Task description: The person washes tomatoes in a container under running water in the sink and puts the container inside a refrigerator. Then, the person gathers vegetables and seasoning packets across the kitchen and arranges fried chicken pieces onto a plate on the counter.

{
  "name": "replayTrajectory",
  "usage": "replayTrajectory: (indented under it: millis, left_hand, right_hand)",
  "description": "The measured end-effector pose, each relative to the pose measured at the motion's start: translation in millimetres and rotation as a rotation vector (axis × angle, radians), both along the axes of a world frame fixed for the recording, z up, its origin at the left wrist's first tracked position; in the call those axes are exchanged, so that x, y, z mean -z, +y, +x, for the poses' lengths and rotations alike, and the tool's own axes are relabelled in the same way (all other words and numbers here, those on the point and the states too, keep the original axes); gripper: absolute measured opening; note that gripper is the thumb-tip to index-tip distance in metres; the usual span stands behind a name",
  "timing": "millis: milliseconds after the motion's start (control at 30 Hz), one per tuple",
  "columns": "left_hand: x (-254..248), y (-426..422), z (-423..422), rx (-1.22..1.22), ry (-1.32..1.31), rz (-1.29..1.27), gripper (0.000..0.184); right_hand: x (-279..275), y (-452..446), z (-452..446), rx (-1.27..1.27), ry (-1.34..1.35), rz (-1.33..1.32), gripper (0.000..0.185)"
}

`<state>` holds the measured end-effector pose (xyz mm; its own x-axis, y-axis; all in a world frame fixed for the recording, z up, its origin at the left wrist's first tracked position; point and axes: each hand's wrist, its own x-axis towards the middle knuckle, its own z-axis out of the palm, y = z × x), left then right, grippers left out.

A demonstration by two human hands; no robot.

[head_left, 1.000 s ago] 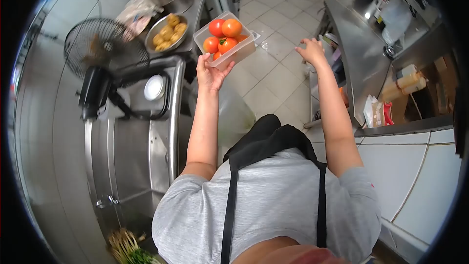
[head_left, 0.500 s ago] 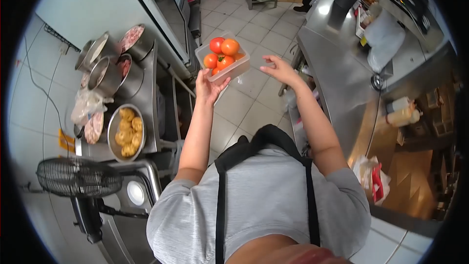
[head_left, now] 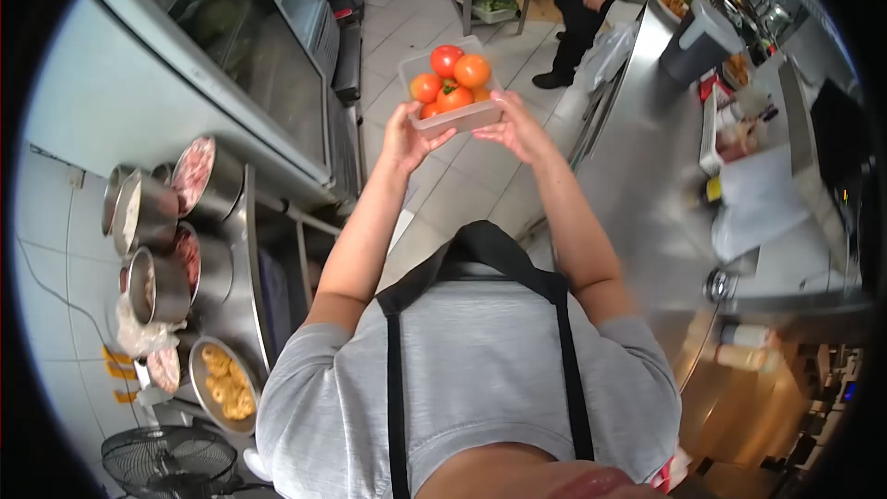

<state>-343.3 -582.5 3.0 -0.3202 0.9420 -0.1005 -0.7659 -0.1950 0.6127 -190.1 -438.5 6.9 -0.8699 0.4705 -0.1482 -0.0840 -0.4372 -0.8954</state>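
Observation:
A clear plastic container (head_left: pixel 462 117) full of tomatoes (head_left: pixel 454 97) is held out in front of me above the tiled floor. My left hand (head_left: pixel 412 139) grips its near left corner, thumb up on the side and fingers beneath. At the near right corner, my right hand (head_left: pixel 514 129) grips it the same way. The tomatoes are red to orange, piled up to the rim, and one shows a green stem. Fingers under the container are partly hidden.
Left, a steel table (head_left: pixel 242 263) bears several pots of raw meat and a bowl of potatoes (head_left: pixel 224 386). A glass-door fridge (head_left: pixel 222 46) stands beyond. On the right runs a steel counter (head_left: pixel 624 194) with a dark pitcher (head_left: pixel 699 42). Another person (head_left: pixel 591 0) stands ahead.
My right hand has come in from the side and taken hold of the container. The view has moved forward along the aisle, and more of the other person shows.

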Motion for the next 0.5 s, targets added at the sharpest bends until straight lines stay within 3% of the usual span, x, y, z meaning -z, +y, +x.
replayTrajectory:
  millis: [100,133,167,233,267,300,367,433,467,500]
  left_hand:
    - [-4,50,-37,-0.060,0.060,-0.081,0.055]
    - [12,68,-60,-0.015,0.128,-0.051,0.056]
    - [7,81,-71,-0.060,0.227,-0.100,0.061]
    - [15,96,-111,-0.049,0.277,-0.183,0.069]
    - [24,101,-136,-0.125,0.325,-0.398,0.079]
    - [35,105,-169,-0.169,0.320,-0.410,0.079]
    - [54,101,-238,-0.385,0.782,-1.112,0.085]
    - [48,97,-304,-0.579,0.951,-1.156,0.079]
    - [46,96,-353,-0.559,1.197,-1.143,0.076]
    - [27,98,-387,-0.613,1.228,-1.078,0.070]
  right_hand:
    - [7,55,-44,-0.025,0.086,-0.051,0.066]
    - [9,73,-58,-0.042,0.095,-0.093,0.055]
    - [13,97,-77,-0.094,0.111,-0.075,0.055]
    - [35,127,-110,-0.020,0.080,-0.280,0.048]
    - [34,134,-128,-0.072,0.078,-0.288,0.048]
    - [27,140,-143,-0.052,0.080,-0.323,0.046]
    - [36,158,-166,-0.051,0.076,-0.359,0.043]
    - [61,187,-204,-0.072,0.094,-0.363,0.041]
    - [67,203,-225,-0.084,0.116,-0.372,0.041]
    - [76,216,-237,-0.094,0.112,-0.356,0.041]
